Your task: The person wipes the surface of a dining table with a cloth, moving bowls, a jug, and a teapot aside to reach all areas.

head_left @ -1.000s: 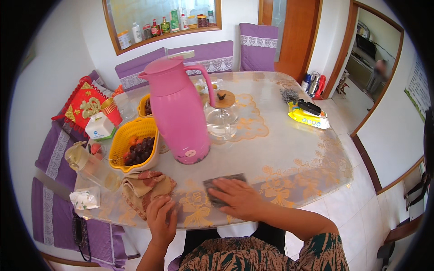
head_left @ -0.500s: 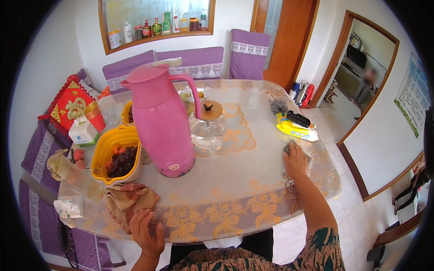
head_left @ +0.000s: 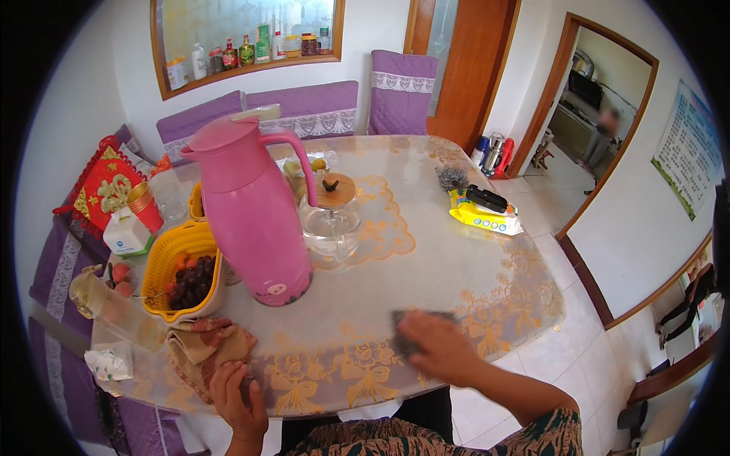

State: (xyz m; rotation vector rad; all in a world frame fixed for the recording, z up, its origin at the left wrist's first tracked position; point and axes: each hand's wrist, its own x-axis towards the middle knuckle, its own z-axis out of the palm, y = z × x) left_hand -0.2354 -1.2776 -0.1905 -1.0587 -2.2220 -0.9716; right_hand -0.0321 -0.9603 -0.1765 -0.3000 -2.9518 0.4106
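My right hand (head_left: pixel 439 348) presses flat on a dark grey cloth (head_left: pixel 404 333) on the table (head_left: pixel 426 266) near its front edge; the hand is blurred. At the front left, my left hand (head_left: pixel 237 395) grips the table's rim, just below a crumpled brown and red cloth (head_left: pixel 204 348). A tall pink thermos jug (head_left: pixel 251 209) stands in the middle left of the table, with a glass teapot (head_left: pixel 331 220) with a wooden lid beside it.
A yellow basket of dark grapes (head_left: pixel 185 273) sits left of the jug. A yellow packet with a black object (head_left: pixel 484 211) lies far right. Purple chairs (head_left: pixel 401 95) line the far side. A person stands blurred in the doorway (head_left: pixel 606 125).
My right hand with the grey cloth swept from the front middle out to the right side of the table, then back to the front middle. My left hand stayed on the rim.
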